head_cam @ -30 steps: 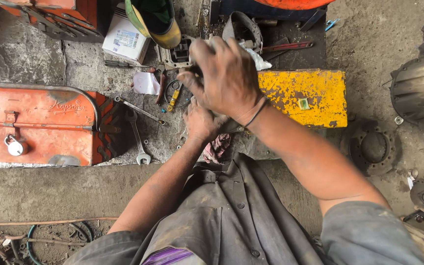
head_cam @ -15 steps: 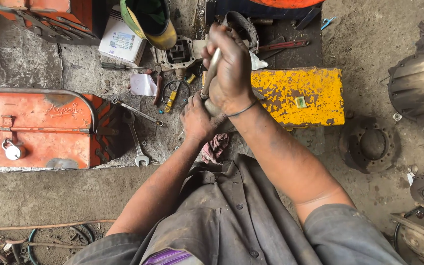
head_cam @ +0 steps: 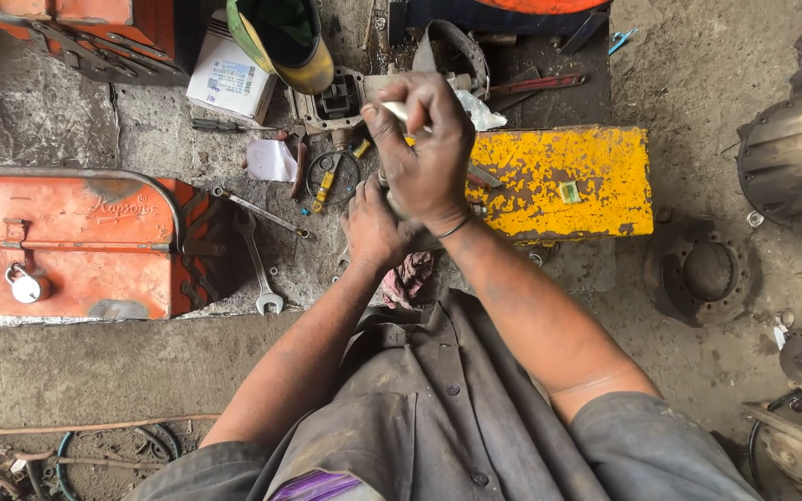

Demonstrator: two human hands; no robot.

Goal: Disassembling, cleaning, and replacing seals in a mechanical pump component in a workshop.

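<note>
Setting: concrete workshop floor (head_cam: 95, 371), stained and gritty, seen from above the seated person's lap.
Right hand (head_cam: 424, 153): raised over the work, fingers curled tight around a pale metal rod (head_cam: 394, 109), whose tip shows past the knuckles; a thin band circles the wrist.
Left hand (head_cam: 373, 227): lower, just beneath the right hand, closed on a small part that the hands hide; what it is cannot be told.
Work location: between the two hands, above the left edge of the yellow box (head_cam: 568, 181), in front of a grey metal housing (head_cam: 336, 97) on the floor.
Progress (judgement): work appears mid-step; both hands are engaged, the housing lies open and unattached, so fitting seems left to do.
Tools laid out: a combination spanner (head_cam: 257, 260) and a second spanner (head_cam: 257, 211) beside the orange toolbox (head_cam: 76, 246), which is padlocked.
Surroundings: a red rag (head_cam: 407, 278) near the lap, a round hub part (head_cam: 703, 272) at right.
</note>
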